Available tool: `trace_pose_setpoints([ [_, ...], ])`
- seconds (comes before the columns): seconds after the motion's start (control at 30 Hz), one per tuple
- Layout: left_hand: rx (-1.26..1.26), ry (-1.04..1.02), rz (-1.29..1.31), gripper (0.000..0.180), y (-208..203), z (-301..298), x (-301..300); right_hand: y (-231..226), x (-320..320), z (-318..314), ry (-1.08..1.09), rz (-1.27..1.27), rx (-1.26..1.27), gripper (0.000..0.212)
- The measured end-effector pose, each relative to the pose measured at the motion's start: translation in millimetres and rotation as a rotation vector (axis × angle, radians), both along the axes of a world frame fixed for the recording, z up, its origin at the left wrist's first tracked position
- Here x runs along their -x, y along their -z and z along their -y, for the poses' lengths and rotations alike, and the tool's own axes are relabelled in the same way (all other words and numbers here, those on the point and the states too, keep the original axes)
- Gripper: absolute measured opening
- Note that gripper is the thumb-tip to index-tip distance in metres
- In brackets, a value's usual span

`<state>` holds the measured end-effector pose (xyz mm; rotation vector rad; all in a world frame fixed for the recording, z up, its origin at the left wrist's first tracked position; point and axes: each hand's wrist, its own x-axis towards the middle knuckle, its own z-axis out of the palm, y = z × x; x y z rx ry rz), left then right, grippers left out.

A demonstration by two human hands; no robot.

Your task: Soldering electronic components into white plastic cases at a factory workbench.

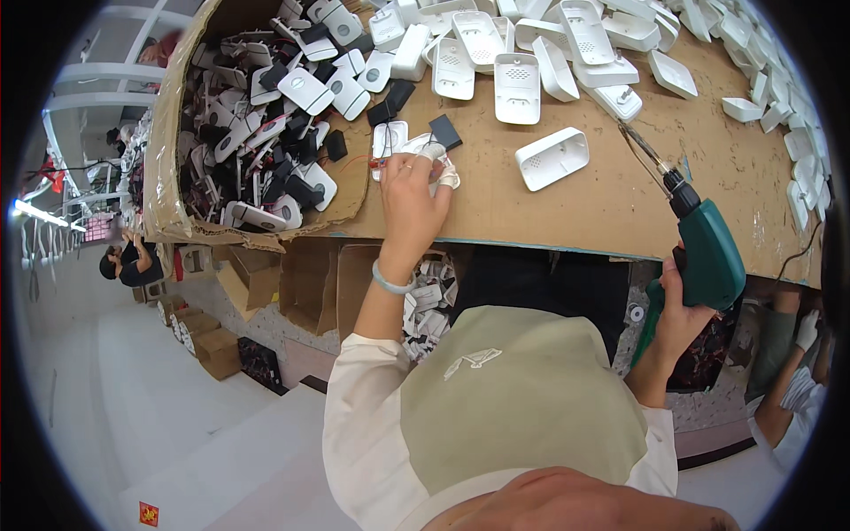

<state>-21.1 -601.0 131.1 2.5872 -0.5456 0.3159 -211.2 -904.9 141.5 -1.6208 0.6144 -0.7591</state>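
Observation:
My right hand [677,314] is wrapped round the grip of a green soldering gun [711,252], its metal tip slanting up and left over the table. Bent over a small white plastic casing [390,137] at the table's front edge is my left hand [412,186], fingers closed on it. White coverings sit on some of its fingertips. Thin red wires [359,160] run out beside the casing to the left. A black rectangular block [445,132] lies just beyond those fingers. My left hand hides most of the part under it.
A big cardboard box [164,159] at left is heaped with white and black wired units [305,91]. Empty white shells [517,88] lie along the far side, one white shell [552,159] nearer. More shells fill the right edge. Another person's gloved hand [807,330] shows at far right.

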Motion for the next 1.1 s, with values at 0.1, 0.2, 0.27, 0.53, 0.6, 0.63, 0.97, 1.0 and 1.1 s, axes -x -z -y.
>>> trace_pose_setpoints([
  [0.1,-0.053,0.011,-0.08,0.014,-23,5,-2,0,2,3,-0.003,-0.008,-0.016,0.032],
  [0.2,-0.128,0.033,-0.156,0.014,-31,8,4,1,4,4,0.015,0.015,0.017,0.031],
  [0.27,-0.08,0.093,-0.191,0.013,-30,10,13,0,4,4,0.019,0.002,0.002,0.031],
  [0.53,0.169,0.049,-0.402,0.018,-16,7,-2,1,1,6,-0.012,0.015,-0.012,0.031],
  [0.6,0.622,-0.008,-0.545,0.017,4,-1,-12,1,2,5,-0.021,0.024,-0.048,0.031],
  [0.63,0.844,-0.047,-0.59,0.016,6,0,-12,0,2,5,-0.019,0.027,-0.048,0.031],
  [0.97,0.215,0.086,0.096,0.034,11,26,25,0,5,11,0.005,-0.023,-0.027,0.03],
  [1.0,0.282,0.071,0.008,0.035,9,28,28,0,4,11,0.004,-0.021,-0.028,0.029],
  [1.1,0.382,0.074,-0.073,0.044,5,31,37,-7,0,5,-0.022,0.021,-0.095,0.026],
])
